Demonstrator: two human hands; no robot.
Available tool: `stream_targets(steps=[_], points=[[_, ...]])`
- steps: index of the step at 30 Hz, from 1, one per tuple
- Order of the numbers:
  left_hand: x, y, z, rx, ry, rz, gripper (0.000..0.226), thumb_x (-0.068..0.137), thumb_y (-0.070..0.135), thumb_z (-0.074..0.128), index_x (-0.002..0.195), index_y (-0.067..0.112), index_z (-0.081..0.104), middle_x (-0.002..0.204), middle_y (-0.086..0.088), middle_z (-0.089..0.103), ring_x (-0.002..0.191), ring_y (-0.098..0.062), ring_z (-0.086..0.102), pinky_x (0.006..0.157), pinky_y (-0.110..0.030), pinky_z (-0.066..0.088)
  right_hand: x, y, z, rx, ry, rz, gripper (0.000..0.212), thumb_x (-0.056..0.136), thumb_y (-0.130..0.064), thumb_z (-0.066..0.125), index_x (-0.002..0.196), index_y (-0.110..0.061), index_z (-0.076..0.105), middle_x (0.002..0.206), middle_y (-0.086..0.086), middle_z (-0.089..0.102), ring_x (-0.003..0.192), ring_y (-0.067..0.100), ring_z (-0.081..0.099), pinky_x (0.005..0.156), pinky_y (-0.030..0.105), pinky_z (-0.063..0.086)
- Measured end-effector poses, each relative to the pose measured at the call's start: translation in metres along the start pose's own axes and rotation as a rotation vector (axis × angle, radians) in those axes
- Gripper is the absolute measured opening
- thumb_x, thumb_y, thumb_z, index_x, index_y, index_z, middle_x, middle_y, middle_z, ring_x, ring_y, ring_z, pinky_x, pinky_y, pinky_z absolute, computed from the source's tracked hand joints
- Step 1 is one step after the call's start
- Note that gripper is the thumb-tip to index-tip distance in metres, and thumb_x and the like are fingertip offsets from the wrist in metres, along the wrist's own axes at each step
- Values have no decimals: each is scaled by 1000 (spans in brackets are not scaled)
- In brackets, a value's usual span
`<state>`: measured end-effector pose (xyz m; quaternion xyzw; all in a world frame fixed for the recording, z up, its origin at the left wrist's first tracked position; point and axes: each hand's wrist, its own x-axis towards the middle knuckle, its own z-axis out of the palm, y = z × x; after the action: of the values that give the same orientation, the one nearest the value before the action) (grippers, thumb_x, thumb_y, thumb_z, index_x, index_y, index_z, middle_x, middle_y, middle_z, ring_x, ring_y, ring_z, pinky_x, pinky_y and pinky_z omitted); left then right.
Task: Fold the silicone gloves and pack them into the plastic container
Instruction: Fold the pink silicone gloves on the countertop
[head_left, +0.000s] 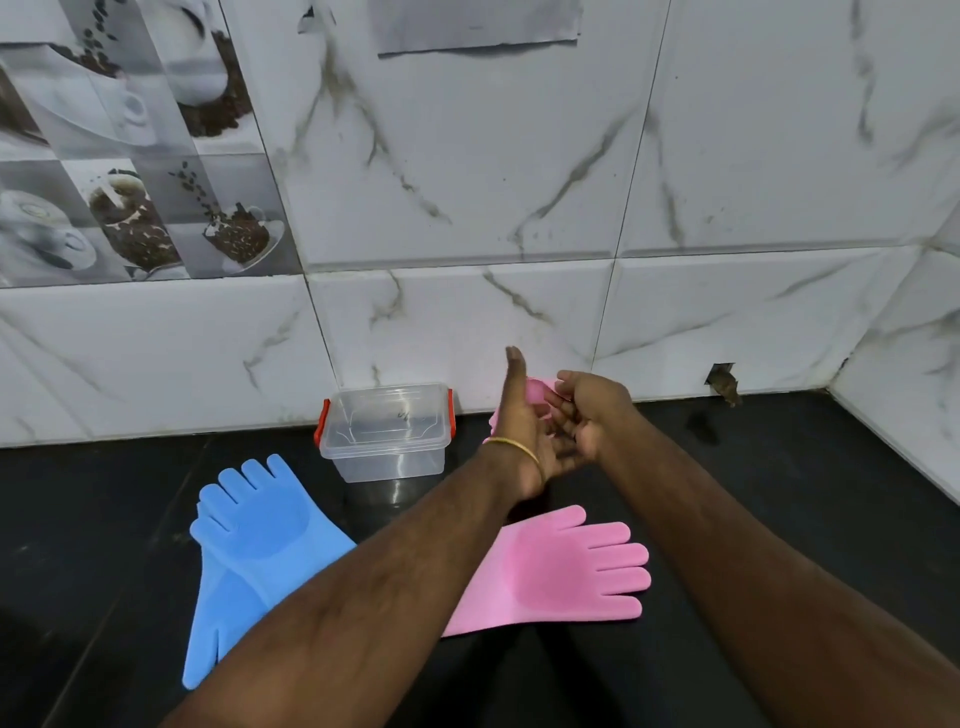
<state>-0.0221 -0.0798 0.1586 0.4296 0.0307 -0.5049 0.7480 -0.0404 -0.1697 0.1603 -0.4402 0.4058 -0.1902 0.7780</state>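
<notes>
Both my hands are raised above the black counter, to the right of the clear plastic container (385, 434) with red clips, which stands open and empty by the wall. My left hand (522, 431) and my right hand (587, 413) hold a pink silicone glove (537, 391) between them; it is mostly hidden behind the palms. A second pink glove (550, 569) lies flat on the counter below them, fingers pointing right. Two blue gloves (260, 540) lie stacked on the left, fingers pointing away from me.
A white marble-patterned tiled wall (467, 208) closes the back and right side of the black counter (779, 493). A small hole (723, 382) with brown debris sits at the wall base on the right. No lid is in sight.
</notes>
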Motion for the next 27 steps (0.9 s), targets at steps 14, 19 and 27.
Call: stream_targets(steps=[14,19,27], points=[[-7,81,19,612,120,166,52,89,-1,30,140,-7,19,67,-22,72,63,-26,75,52,-32,61,-48,88,-4,-112,-225,-19,18,92,-10,49,105,-14,61,104,4,72,85,17,70,72,30,54],[-37,97,31,694,-53,93,29,89,-5,34,118,-3,32,75,-25,73,76,-30,76,63,-34,63,-45,86,13,-437,-589,-34,56,92,-33,63,142,-29,40,148,0,44,131,26,49,102,40,46],[-75,117,-4,663,-241,-28,23,89,-1,41,111,-6,49,92,-23,74,86,-25,75,63,-26,60,-11,63,-16,-425,-563,-75,90,84,-39,72,155,-35,16,162,-5,19,145,20,30,116,48,31]])
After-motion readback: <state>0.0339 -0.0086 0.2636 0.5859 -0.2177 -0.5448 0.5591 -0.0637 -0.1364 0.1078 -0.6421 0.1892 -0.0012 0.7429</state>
